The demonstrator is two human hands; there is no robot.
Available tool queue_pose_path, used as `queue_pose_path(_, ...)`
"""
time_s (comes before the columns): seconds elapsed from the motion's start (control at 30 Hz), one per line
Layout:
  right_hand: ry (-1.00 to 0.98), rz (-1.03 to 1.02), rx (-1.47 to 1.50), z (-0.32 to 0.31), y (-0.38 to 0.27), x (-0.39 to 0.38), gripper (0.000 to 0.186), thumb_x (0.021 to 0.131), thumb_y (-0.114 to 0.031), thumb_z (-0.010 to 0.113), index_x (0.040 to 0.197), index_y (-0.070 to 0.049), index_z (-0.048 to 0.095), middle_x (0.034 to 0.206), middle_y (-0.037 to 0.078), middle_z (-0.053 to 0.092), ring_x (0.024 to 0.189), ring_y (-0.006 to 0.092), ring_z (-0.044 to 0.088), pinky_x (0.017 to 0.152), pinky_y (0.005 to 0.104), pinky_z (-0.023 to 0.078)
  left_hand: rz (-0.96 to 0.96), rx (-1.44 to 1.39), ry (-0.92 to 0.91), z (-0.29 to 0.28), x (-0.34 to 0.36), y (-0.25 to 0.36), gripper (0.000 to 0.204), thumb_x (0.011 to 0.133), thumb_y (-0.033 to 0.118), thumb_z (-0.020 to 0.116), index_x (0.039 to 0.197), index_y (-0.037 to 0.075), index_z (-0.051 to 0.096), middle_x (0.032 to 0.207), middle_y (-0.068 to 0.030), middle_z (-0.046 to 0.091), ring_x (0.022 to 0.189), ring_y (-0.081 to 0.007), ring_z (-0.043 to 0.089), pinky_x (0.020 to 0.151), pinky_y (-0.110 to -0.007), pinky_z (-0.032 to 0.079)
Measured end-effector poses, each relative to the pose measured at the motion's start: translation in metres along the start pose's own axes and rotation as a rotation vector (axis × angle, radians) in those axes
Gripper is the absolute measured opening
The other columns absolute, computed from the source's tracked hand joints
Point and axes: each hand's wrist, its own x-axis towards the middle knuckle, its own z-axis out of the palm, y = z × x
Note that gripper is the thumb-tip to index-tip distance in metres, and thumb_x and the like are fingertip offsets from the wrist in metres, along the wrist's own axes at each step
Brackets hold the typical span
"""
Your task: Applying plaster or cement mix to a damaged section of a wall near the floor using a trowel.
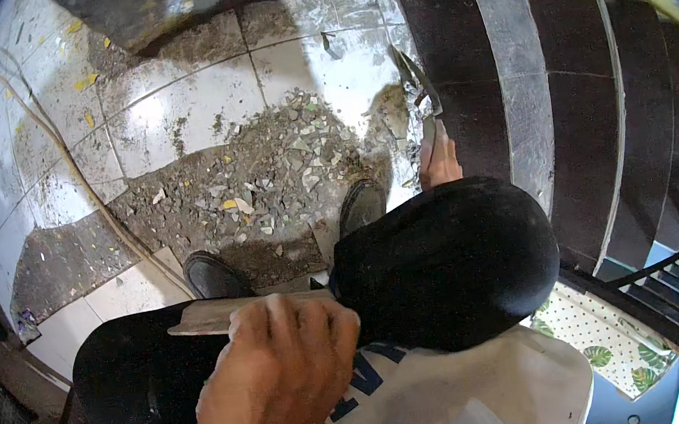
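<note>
While the left hand [283, 339] is curled around a flat, pale strip [197, 319] above the knees [448, 258], the right hand [440, 164] grips a pointed metal tool [426, 89] beside the dark stairs [471, 135]; beyond, broken rubble [305, 144] lies across a dirt patch [277, 261] among white tiles [181, 113].

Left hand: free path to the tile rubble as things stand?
Probably yes: the gap between the left knee and right knee leaves a way to the tile rubble. But the left hand grips a flat pale piece, so grasping looks blocked.
</note>
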Motion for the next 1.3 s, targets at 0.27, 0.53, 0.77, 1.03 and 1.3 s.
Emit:
queue_pose_path(0.27, -0.306, 0.478, 0.388, 0.009, -0.012, 0.003, 0.055, 0.107, -0.027, 0.050, 0.156, -0.004, 0.038, 0.124, 0.031, 0.058, 0.105, 0.0441, 0.069, 0.083, 0.0521, 0.061, -0.016, -0.055, -0.037, 0.001, 0.010, 0.004, 0.026, 0.092, 0.016, 0.067, 0.115, 0.004, 0.061, 0.095, -0.0078, 0.062, 0.088, -0.0220, 0.065, 0.077, -0.035, 0.053)
queue_pose_path(0.53, -0.557, 0.447, 0.272, 0.057, 0.007, 0.037, 0.057, 0.099, -0.023, 0.054, 0.147, 0.005, 0.041, 0.138, 0.034, 0.058, 0.104, 0.0450, 0.070, 0.080, 0.0514, 0.061, -0.060, 0.100, -0.076, -0.004, 0.012, -0.006, 0.035, 0.094, 0.016, 0.061, 0.127, 0.005, 0.059, 0.105, -0.0085, 0.062, 0.097, -0.0238, 0.063, 0.082, -0.036, 0.053)
queue_pose_path(0.77, -0.353, 0.558, 0.261, 0.085, 0.005, 0.057, 0.065, 0.104, -0.028, 0.048, 0.162, -0.005, 0.028, 0.125, 0.034, 0.066, 0.089, 0.0504, 0.072, 0.078, 0.0537, 0.061, -0.041, 0.047, -0.025, -0.006, 0.014, -0.006, 0.038, 0.093, 0.015, 0.061, 0.130, 0.005, 0.057, 0.108, -0.0095, 0.064, 0.097, -0.0252, 0.064, 0.082, -0.037, 0.054)
queue_pose_path(1.03, -0.080, 0.528, 0.327, 0.056, 0.014, 0.100, 0.055, 0.105, -0.026, 0.050, 0.155, -0.010, 0.034, 0.129, 0.032, 0.060, 0.085, 0.0544, 0.068, 0.070, 0.0613, 0.058, -0.113, 0.040, -0.034, -0.006, 0.019, -0.010, 0.037, 0.095, 0.014, 0.060, 0.131, 0.005, 0.058, 0.115, -0.0095, 0.066, 0.099, -0.0282, 0.066, 0.084, -0.040, 0.055)
queue_pose_path(1.3, -0.256, 0.204, 0.444, 0.026, -0.084, 0.020, 0.040, 0.106, -0.025, 0.051, 0.139, -0.004, 0.047, 0.122, 0.025, 0.065, 0.076, 0.0410, 0.074, 0.060, 0.0515, 0.062, -0.133, 0.025, -0.024, -0.007, 0.022, -0.005, 0.038, 0.094, 0.014, 0.062, 0.131, 0.006, 0.058, 0.106, -0.0090, 0.064, 0.100, -0.0274, 0.065, 0.084, -0.040, 0.055)
